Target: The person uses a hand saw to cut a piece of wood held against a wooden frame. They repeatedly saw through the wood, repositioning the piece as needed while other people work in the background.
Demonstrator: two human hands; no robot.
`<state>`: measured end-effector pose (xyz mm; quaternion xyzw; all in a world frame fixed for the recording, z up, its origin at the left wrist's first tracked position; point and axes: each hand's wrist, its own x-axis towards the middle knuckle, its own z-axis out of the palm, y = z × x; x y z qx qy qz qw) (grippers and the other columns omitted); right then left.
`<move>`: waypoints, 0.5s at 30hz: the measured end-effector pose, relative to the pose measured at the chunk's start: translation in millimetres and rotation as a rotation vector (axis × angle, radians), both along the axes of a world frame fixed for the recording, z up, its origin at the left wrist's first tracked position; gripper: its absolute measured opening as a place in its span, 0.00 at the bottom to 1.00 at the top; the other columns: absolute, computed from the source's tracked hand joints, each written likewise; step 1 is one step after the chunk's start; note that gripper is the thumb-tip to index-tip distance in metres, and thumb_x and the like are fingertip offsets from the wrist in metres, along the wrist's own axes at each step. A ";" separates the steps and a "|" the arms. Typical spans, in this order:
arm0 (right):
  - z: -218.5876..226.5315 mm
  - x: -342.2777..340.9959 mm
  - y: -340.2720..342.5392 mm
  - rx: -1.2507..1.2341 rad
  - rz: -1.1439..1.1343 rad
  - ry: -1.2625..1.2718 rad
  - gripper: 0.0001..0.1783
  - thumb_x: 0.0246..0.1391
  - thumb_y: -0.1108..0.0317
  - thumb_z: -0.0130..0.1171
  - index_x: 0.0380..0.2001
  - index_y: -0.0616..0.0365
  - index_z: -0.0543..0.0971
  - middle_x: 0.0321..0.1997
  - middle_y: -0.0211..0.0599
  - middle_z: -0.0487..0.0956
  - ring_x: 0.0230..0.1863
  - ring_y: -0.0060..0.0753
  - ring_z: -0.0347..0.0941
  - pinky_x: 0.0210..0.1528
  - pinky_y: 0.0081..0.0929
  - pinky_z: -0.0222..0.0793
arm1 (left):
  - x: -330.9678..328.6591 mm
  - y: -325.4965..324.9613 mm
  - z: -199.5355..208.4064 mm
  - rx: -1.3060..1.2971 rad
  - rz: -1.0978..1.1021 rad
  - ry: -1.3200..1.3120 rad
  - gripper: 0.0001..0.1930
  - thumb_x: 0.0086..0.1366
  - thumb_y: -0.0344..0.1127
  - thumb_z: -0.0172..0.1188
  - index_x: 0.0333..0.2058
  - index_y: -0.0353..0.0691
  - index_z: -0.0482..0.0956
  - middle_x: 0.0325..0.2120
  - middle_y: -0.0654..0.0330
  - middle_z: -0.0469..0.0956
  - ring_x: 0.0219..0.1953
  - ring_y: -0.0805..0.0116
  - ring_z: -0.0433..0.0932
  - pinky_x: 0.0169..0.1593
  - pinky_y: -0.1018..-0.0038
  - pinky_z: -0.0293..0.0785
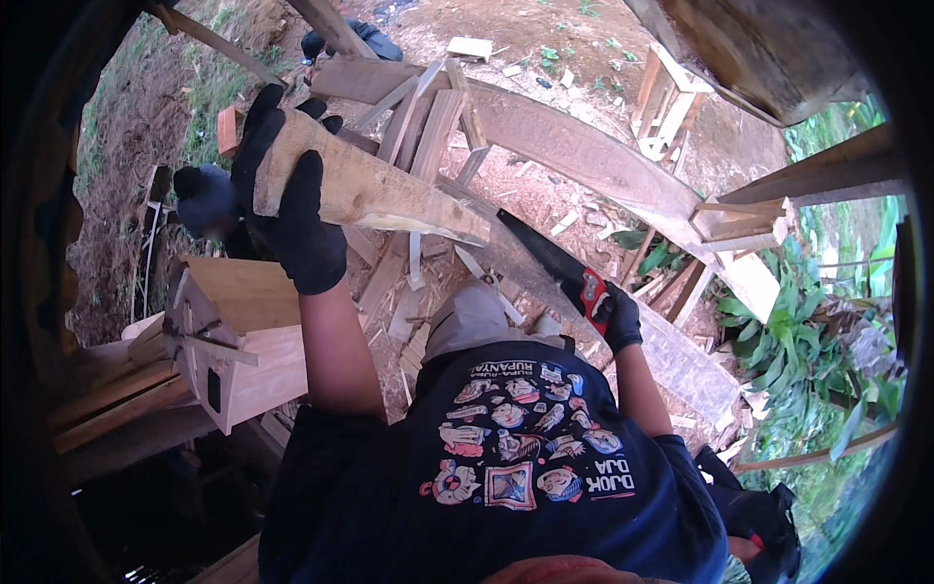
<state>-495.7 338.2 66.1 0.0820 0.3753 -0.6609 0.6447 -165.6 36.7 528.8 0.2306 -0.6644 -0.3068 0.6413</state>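
Observation:
My left hand point(306, 229), in a black glove, is raised at the left and closed round the wide end of a rough wooden board point(389, 195). The board tapers to the right, and its narrow end is near the saw's tip. At the right, my gloved right hand point(621, 319) grips the red handle of a handsaw point(550, 255). The dark blade points up and left, over a long plank point(671, 365) in front of me. Blade and board look apart, though their exact distance is hard to tell.
A small wooden house-shaped box point(248, 341) stands at my left. Beyond, a long curved plank point(584, 146) carries a small wooden box point(744, 226). A wooden frame point(669, 105) stands farther off. Scraps litter the ground; plants point(788, 365) grow at right. A person point(365, 41) shows partly at the top.

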 end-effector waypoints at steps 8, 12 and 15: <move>-12.0 -42.1 92.9 0.808 0.018 0.872 0.17 0.60 0.57 0.75 0.38 0.62 0.88 0.24 0.35 0.84 0.22 0.28 0.79 0.27 0.32 0.75 | -1.1 -9.0 0.9 0.001 0.020 0.025 0.32 0.66 0.33 0.64 0.67 0.28 0.71 0.70 0.39 0.69 0.64 0.42 0.78 0.66 0.41 0.78; 5.0 -40.6 110.9 1.060 0.224 1.337 0.33 0.54 0.46 0.74 0.54 0.62 0.86 0.52 0.51 0.89 0.55 0.50 0.86 0.61 0.42 0.77 | -1.5 -8.0 2.7 0.000 0.011 -0.009 0.33 0.66 0.34 0.62 0.68 0.28 0.70 0.70 0.39 0.68 0.65 0.40 0.77 0.67 0.41 0.77; -6.5 -40.7 119.7 1.062 0.160 1.234 0.37 0.55 0.46 0.71 0.60 0.61 0.83 0.58 0.52 0.87 0.62 0.53 0.82 0.67 0.45 0.73 | -6.8 -8.2 2.0 -0.004 -0.014 -0.023 0.33 0.67 0.35 0.61 0.68 0.27 0.69 0.70 0.40 0.68 0.66 0.40 0.76 0.68 0.42 0.76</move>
